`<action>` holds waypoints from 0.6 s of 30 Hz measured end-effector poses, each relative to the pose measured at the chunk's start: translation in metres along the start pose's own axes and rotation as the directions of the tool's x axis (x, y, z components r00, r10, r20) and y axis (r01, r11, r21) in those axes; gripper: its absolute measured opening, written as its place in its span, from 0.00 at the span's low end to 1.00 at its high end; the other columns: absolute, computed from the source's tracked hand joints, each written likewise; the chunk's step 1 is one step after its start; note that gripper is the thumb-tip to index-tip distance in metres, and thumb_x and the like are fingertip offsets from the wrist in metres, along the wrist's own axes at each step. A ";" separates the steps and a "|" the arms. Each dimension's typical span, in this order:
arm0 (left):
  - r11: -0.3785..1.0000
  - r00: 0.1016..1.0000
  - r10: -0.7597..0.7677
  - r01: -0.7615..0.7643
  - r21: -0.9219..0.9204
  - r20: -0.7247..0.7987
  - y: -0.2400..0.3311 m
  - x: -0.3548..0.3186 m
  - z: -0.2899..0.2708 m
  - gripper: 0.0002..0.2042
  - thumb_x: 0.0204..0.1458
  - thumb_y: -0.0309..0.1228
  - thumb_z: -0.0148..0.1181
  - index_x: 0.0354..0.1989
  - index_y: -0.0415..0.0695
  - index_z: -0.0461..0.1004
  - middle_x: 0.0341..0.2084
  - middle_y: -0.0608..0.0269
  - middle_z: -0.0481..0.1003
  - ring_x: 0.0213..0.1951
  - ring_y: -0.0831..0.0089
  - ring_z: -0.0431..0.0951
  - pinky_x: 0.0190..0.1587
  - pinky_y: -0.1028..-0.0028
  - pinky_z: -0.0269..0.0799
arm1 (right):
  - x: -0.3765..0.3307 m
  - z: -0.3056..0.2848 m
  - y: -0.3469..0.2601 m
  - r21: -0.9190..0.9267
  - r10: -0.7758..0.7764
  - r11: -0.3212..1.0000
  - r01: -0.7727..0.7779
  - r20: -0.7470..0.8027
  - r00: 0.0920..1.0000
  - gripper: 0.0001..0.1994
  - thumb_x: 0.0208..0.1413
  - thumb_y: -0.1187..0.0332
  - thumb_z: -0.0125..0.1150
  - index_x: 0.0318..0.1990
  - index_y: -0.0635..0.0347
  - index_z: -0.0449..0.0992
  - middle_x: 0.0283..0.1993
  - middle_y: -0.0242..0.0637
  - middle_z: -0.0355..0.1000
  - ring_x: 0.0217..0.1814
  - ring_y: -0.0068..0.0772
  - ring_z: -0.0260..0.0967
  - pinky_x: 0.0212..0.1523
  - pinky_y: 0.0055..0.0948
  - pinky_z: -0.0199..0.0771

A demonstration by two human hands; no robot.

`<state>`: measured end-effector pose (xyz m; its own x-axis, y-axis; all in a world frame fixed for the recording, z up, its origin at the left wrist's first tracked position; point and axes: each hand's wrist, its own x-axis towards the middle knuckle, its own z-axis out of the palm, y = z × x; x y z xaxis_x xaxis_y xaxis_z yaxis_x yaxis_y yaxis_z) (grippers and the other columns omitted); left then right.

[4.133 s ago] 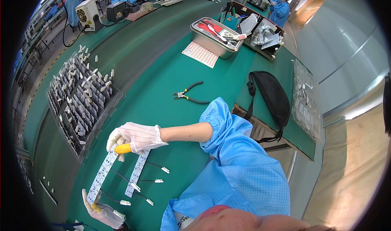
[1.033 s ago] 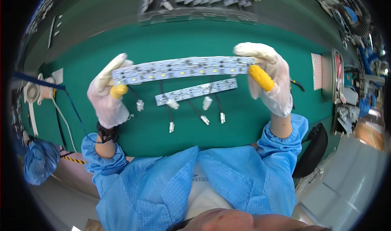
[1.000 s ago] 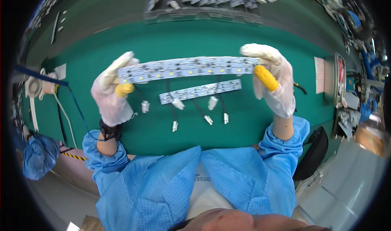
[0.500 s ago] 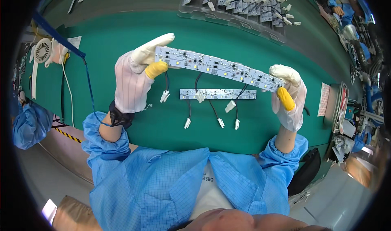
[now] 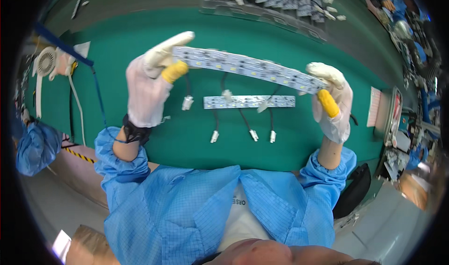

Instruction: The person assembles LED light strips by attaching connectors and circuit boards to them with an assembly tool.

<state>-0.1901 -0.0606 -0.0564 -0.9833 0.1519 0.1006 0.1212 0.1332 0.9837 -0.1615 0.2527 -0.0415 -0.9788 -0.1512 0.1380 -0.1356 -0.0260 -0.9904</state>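
Between both hands I hold a long white LED circuit board (image 5: 248, 69), tilted so that its right end is lower. My left hand (image 5: 150, 87), in a white glove with a yellow thumb tip, pinches the left end, its index finger stretched along the back. My right hand (image 5: 337, 107), gloved alike, grips the right end between thumb and fingers. Dark wires with white connectors (image 5: 187, 102) hang from the held board, which is slightly blurred. Beneath it a second LED board (image 5: 238, 102) lies on the green mat, three wired connectors (image 5: 253, 135) pointing toward me.
A clear plastic tray (image 5: 262, 16) full of similar boards and connectors stands at the far side. On the left are a small white fan (image 5: 47, 61) and a blue cord (image 5: 100, 92) running to my left wrist. A container (image 5: 393, 115) stands at the right edge.
The held board has risen slightly, both hands still on its ends. The whole view has shifted a little, and the second board still lies on the mat.
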 end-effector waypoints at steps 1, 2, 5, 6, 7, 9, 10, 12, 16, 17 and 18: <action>0.997 1.000 -0.018 0.019 0.069 -0.009 0.000 0.002 -0.002 0.25 0.51 0.38 0.60 0.53 0.34 0.68 0.37 0.64 0.75 0.36 0.83 0.70 0.41 0.83 0.64 | 0.000 0.001 -0.002 -0.047 -0.002 0.999 0.004 0.030 1.000 0.24 0.51 0.63 0.61 0.50 0.73 0.68 0.36 0.39 0.72 0.14 0.12 0.56 0.14 0.13 0.50; 0.965 0.999 -0.044 0.041 0.260 0.006 0.003 0.005 -0.006 0.24 0.53 0.39 0.58 0.53 0.34 0.69 0.35 0.67 0.74 0.33 0.86 0.67 0.37 0.85 0.60 | 0.000 0.001 -0.009 -0.016 0.074 0.997 -0.073 0.075 0.994 0.27 0.50 0.60 0.61 0.50 0.74 0.67 0.38 0.41 0.72 0.17 0.14 0.61 0.21 0.14 0.58; 0.966 0.998 -0.027 0.042 0.255 -0.062 0.002 0.007 -0.001 0.18 0.51 0.31 0.56 0.52 0.41 0.72 0.26 0.71 0.73 0.23 0.85 0.59 0.26 0.83 0.55 | 0.002 0.007 -0.011 0.107 0.042 0.992 -0.061 0.174 0.984 0.31 0.48 0.55 0.62 0.51 0.76 0.66 0.36 0.38 0.72 0.14 0.12 0.60 0.25 0.12 0.62; 0.971 0.999 -0.021 0.028 0.236 -0.034 -0.003 0.008 -0.001 0.18 0.51 0.31 0.56 0.52 0.41 0.72 0.26 0.71 0.73 0.23 0.85 0.59 0.26 0.83 0.55 | 0.002 0.006 -0.013 0.089 0.041 0.994 -0.058 0.187 0.982 0.31 0.48 0.55 0.62 0.51 0.75 0.66 0.32 0.36 0.72 0.14 0.12 0.60 0.25 0.11 0.62; 0.975 0.999 -0.001 0.012 0.222 -0.049 -0.008 0.010 -0.001 0.19 0.51 0.32 0.56 0.52 0.40 0.72 0.27 0.70 0.73 0.24 0.85 0.61 0.28 0.84 0.56 | 0.004 0.004 -0.010 0.071 0.046 0.996 -0.058 0.160 0.986 0.31 0.48 0.55 0.62 0.51 0.75 0.66 0.32 0.36 0.72 0.14 0.12 0.60 0.25 0.11 0.62; 0.976 0.998 0.017 -0.003 0.216 -0.062 -0.009 0.010 -0.002 0.19 0.52 0.34 0.56 0.52 0.39 0.71 0.29 0.69 0.73 0.26 0.85 0.63 0.29 0.84 0.57 | 0.010 0.005 0.001 0.061 -0.163 0.986 0.153 0.210 0.964 0.30 0.49 0.56 0.61 0.51 0.75 0.67 0.29 0.35 0.72 0.14 0.12 0.60 0.23 0.10 0.60; 0.977 0.999 0.004 0.007 0.213 -0.052 -0.008 0.010 -0.002 0.21 0.52 0.36 0.57 0.53 0.38 0.70 0.31 0.67 0.74 0.28 0.84 0.66 0.33 0.84 0.60 | 0.007 0.007 -0.005 -0.004 -0.057 0.998 0.058 0.136 0.989 0.30 0.49 0.54 0.61 0.50 0.74 0.68 0.26 0.33 0.71 0.15 0.12 0.59 0.23 0.10 0.60; 0.975 0.999 -0.009 0.020 0.221 -0.050 -0.008 0.008 -0.003 0.24 0.52 0.38 0.59 0.54 0.36 0.68 0.33 0.66 0.75 0.31 0.84 0.70 0.37 0.85 0.63 | 0.008 0.006 -0.005 0.016 -0.077 0.997 0.076 0.115 0.990 0.29 0.50 0.54 0.60 0.49 0.73 0.68 0.26 0.33 0.71 0.15 0.11 0.59 0.23 0.10 0.60; 0.981 0.994 0.107 -0.101 -0.167 0.026 -0.013 -0.006 -0.003 0.30 0.49 0.42 0.63 0.54 0.32 0.66 0.37 0.56 0.77 0.37 0.75 0.77 0.46 0.76 0.69 | 0.011 -0.001 -0.007 -0.096 0.144 0.985 -0.142 0.010 0.990 0.27 0.55 0.53 0.57 0.50 0.71 0.68 0.27 0.34 0.71 0.15 0.12 0.59 0.19 0.12 0.57; 0.951 0.985 0.135 -0.098 -0.293 0.109 -0.016 -0.010 -0.002 0.30 0.48 0.43 0.64 0.53 0.31 0.66 0.38 0.52 0.77 0.37 0.72 0.78 0.47 0.73 0.70 | 0.012 -0.003 -0.005 -0.072 0.242 0.968 -0.240 0.028 0.970 0.29 0.53 0.50 0.58 0.51 0.71 0.67 0.28 0.35 0.71 0.16 0.13 0.60 0.19 0.12 0.57; 0.956 0.986 0.145 -0.118 -0.267 0.085 -0.017 -0.009 0.000 0.29 0.48 0.42 0.64 0.50 0.31 0.68 0.35 0.49 0.77 0.36 0.69 0.79 0.45 0.71 0.72 | 0.014 0.000 -0.003 -0.060 0.234 0.971 -0.231 0.051 0.971 0.29 0.53 0.50 0.58 0.51 0.71 0.67 0.28 0.35 0.71 0.16 0.13 0.60 0.19 0.12 0.57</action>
<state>-0.1833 -0.0644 -0.0744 -0.9399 0.2529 0.2295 0.1955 -0.1524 0.9688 -0.1745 0.2507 -0.0371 -0.9743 -0.2029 -0.0976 0.0853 0.0687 -0.9940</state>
